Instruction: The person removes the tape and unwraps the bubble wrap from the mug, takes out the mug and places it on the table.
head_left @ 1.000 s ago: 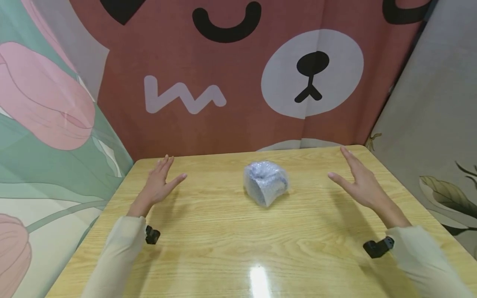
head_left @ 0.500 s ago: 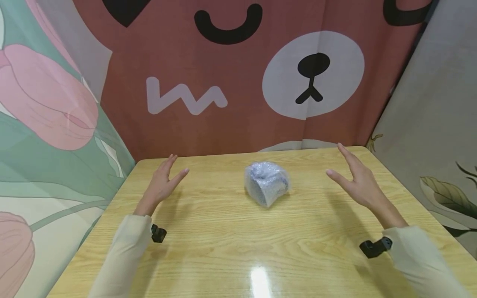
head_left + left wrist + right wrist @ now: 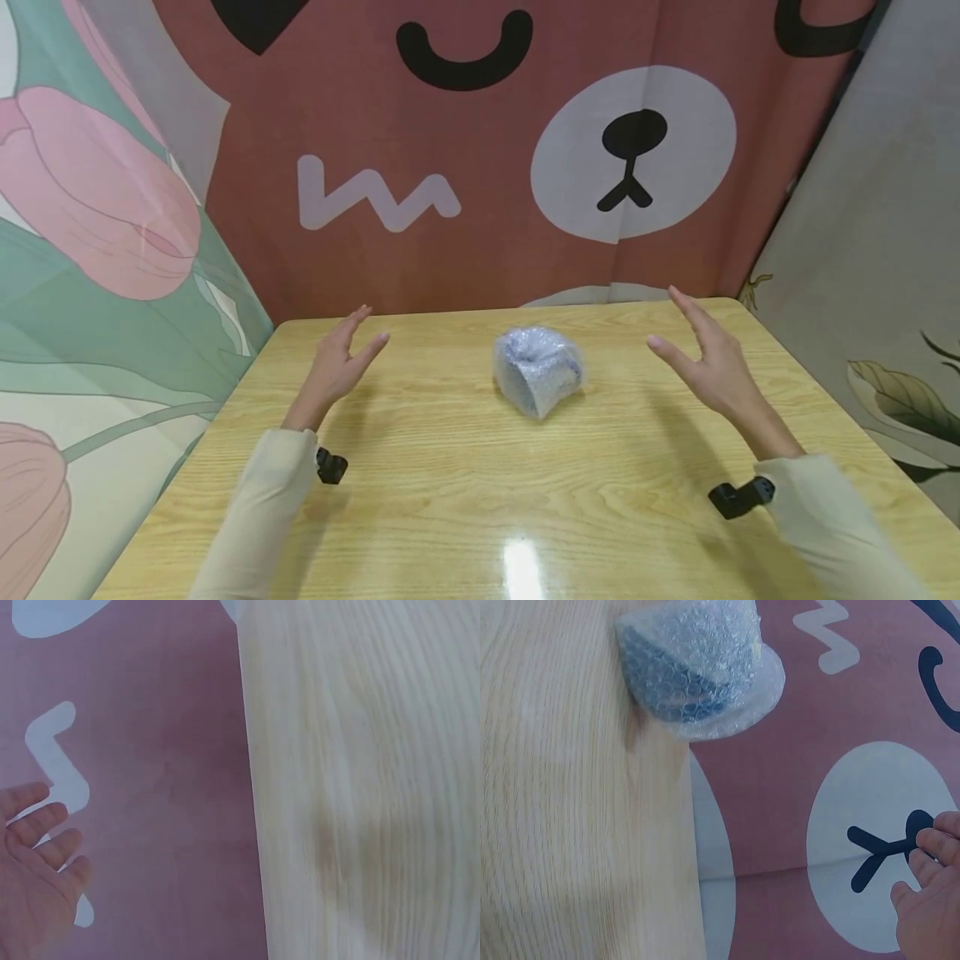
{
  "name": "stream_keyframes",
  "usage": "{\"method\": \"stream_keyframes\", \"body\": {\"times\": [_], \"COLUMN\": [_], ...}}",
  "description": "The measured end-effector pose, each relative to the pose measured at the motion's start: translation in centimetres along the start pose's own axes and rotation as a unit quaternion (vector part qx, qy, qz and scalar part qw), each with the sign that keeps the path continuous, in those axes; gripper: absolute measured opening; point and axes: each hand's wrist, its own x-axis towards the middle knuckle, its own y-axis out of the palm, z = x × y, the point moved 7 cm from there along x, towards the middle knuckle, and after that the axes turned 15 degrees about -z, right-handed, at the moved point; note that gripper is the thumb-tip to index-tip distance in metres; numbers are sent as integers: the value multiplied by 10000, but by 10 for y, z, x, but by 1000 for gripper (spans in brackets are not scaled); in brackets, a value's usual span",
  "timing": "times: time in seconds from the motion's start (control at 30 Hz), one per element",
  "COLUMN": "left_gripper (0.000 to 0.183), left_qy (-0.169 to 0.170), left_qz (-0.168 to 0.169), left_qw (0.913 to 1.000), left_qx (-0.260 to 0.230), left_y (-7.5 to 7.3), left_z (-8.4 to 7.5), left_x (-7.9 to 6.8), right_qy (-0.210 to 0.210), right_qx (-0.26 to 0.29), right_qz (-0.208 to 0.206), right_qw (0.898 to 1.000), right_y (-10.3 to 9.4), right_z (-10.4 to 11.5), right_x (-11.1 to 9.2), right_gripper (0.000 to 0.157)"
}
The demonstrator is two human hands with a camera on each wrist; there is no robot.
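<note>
Bubble-wrapped bundle [image 3: 538,371], contents unclear, on wood-grain table [image 3: 450,475] | bear-print cloth [image 3: 480,258] behind | left hand [image 3: 337,364], right hand [image 3: 716,372] spread

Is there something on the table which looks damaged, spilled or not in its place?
Nothing stands out. The bubble-wrapped bundle sits on the table with no visible tear or spill. The bright patch below it in the head view looks like reflected light.
</note>
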Motion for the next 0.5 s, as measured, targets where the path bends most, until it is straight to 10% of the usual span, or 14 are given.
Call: {"method": "stream_keyframes", "body": {"times": [0.5], "left_gripper": [58], "left_qy": [124], "left_qz": [-246], "left_qw": [9982], "left_qx": [-540], "left_y": [14], "left_z": [-13], "left_x": [5], "right_qy": [26], "right_qx": [366], "right_qz": [131], "right_qw": [9992], "right_y": [18], "right_z": [10], "right_x": [0], "right_gripper": [70]}}
